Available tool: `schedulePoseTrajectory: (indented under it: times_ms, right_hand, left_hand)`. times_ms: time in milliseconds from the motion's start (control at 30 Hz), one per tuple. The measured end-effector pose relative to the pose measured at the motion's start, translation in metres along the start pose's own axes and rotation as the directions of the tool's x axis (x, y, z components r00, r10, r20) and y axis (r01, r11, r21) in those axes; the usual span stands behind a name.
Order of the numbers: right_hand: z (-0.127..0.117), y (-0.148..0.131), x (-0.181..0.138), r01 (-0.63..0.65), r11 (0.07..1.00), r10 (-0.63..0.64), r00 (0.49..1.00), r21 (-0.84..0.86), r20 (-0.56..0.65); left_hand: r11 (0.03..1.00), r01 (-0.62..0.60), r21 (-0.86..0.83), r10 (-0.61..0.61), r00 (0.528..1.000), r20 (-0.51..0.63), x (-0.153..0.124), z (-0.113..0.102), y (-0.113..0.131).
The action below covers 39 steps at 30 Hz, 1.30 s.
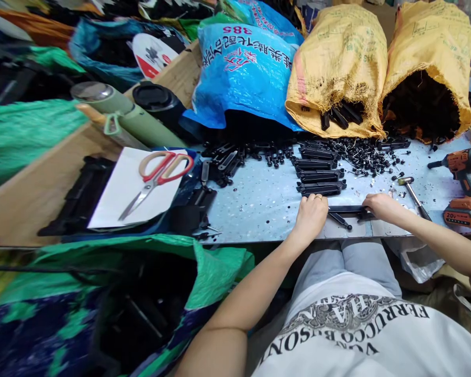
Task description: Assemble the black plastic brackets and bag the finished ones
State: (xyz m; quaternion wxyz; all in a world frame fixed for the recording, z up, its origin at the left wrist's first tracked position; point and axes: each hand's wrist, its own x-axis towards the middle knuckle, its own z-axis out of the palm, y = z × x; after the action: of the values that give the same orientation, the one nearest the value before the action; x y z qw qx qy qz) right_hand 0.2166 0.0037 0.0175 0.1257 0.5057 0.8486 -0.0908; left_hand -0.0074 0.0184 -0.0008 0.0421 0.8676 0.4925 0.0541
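A long black plastic bar [346, 209] lies level between my two hands near the table's front edge. My left hand [314, 213] is closed round its left end, a ring on one finger. Closed on the right end is my right hand [380, 207]; its fingertips are partly hidden. Just under the bar, a short black arm piece [340, 221] sticks out at a slant. Beyond my left hand several similar black bars [320, 175] lie stacked in rows. A heap of small black knobs with metal pins [367, 157] spreads behind them.
On the right are a small hammer [415, 198] and an orange cordless drill [465, 183]. Yellow woven sacks [341, 57] and a blue sack [243, 73] line the back. Red-handled scissors [157, 178] rest on white paper at left, near a green flask [129, 115]. A green sack [215, 272] stands below.
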Motion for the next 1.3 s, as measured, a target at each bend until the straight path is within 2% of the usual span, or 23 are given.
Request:
schedulePoseTrajectory:
  times_ms: [100, 233, 300, 367, 467, 533, 600, 700, 800, 900, 967, 1100, 1167, 1300]
  right_hand:
    - [0.006, 0.002, -0.002, -0.034, 0.999, 0.034, 0.999, 0.019, -0.035]
    - [0.021, 0.007, -0.012, -0.063, 0.994, 0.074, 0.988, 0.085, -0.134]
    - [0.035, 0.011, -0.018, -0.028, 0.988, 0.060, 0.975, 0.149, -0.214]
    - [0.051, 0.017, -0.023, 0.049, 0.973, 0.025, 0.949, 0.227, -0.315]
    - [0.075, 0.028, -0.026, 0.175, 0.933, -0.032, 0.910, 0.313, -0.414]
    - [0.087, 0.033, -0.025, 0.207, 0.917, -0.043, 0.902, 0.342, -0.429]
    - [0.096, 0.036, -0.023, 0.186, 0.920, -0.021, 0.902, 0.344, -0.431]
    - [0.101, 0.039, -0.019, 0.168, 0.945, -0.033, 0.903, 0.281, -0.429]
    - [0.099, 0.047, -0.016, 0.253, 0.945, -0.159, 0.908, 0.205, -0.388]
    - [0.094, 0.054, -0.016, 0.314, 0.942, -0.259, 0.906, 0.121, -0.334]
    - [0.092, 0.056, -0.019, 0.240, 0.971, -0.219, 0.917, 0.021, -0.334]
    - [0.091, 0.052, -0.025, -0.012, 0.990, -0.041, 0.926, -0.138, -0.375]
    - [0.089, 0.048, -0.026, -0.014, 0.983, -0.056, 0.928, -0.185, -0.369]
    - [0.072, 0.038, -0.026, 0.072, 0.972, -0.158, 0.904, -0.223, -0.397]
  left_hand:
    - [0.998, -0.058, -0.014, 0.057, 0.998, -0.014, -0.001, 0.011, 0.001]
    - [0.995, -0.089, -0.046, 0.088, 0.996, -0.022, -0.007, 0.038, -0.002]
    - [0.995, -0.086, -0.051, 0.084, 0.996, -0.035, -0.011, 0.047, -0.004]
    - [0.995, -0.072, -0.064, 0.066, 0.993, -0.096, -0.013, 0.050, -0.001]
    - [0.975, -0.192, -0.114, 0.171, 0.970, -0.173, -0.008, 0.051, 0.012]
    - [0.946, -0.289, -0.148, 0.268, 0.952, -0.146, 0.001, 0.053, 0.026]
    - [0.939, -0.293, -0.178, 0.284, 0.956, -0.074, 0.011, 0.056, 0.038]
    - [0.941, -0.270, -0.204, 0.273, 0.962, -0.013, 0.021, 0.063, 0.048]
    - [0.927, -0.307, -0.214, 0.310, 0.951, -0.020, 0.021, 0.067, 0.049]
    - [0.936, -0.290, -0.198, 0.293, 0.956, -0.016, 0.018, 0.067, 0.047]
    - [0.947, -0.283, -0.152, 0.284, 0.959, -0.020, 0.016, 0.065, 0.044]
    - [0.959, -0.265, -0.101, 0.261, 0.964, -0.047, 0.010, 0.061, 0.035]
    - [0.953, -0.275, -0.130, 0.268, 0.961, -0.067, 0.003, 0.059, 0.032]
    - [0.950, -0.264, -0.165, 0.241, 0.959, -0.148, -0.013, 0.055, 0.030]
